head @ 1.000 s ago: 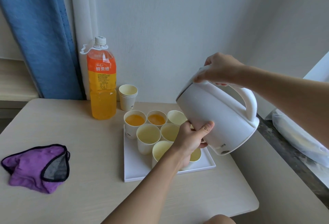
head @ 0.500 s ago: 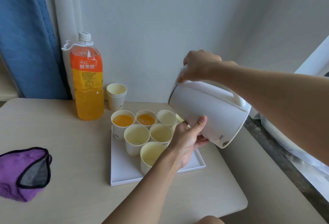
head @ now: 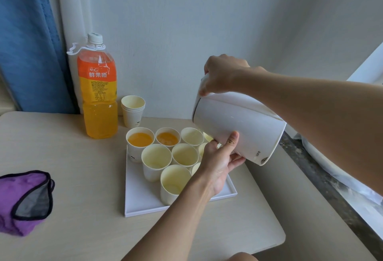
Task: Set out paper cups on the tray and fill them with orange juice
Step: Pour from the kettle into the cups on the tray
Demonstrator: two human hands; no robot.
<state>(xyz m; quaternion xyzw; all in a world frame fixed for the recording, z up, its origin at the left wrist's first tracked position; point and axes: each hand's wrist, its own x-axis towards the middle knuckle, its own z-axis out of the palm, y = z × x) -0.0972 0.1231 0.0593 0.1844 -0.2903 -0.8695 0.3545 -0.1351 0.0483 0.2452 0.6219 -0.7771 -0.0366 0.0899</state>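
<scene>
Gripping the tilted kettle (head: pixel 238 128) over the tray (head: pixel 141 200) of cups (head: pixel 184 154): right hand (head: pixel 223 74) atop, left hand (head: pixel 219 161) beneath.

We see a white kettle (head: pixel 238 119) at two o'clock, a white tray (head: pixel 143 198), pale cream cups (head: pixel 156 157), two holding orange juice (head: pixel 139 138), an orange-labelled bottle (head: pixel 98 94) at ten, a black-edged purple cloth (head: pixel 12 198) at eight.

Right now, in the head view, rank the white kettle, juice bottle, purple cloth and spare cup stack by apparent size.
1. white kettle, though it is held nearest the camera.
2. juice bottle.
3. purple cloth, close to the bottle and cut off by the frame edge, so unsure.
4. spare cup stack.
</scene>
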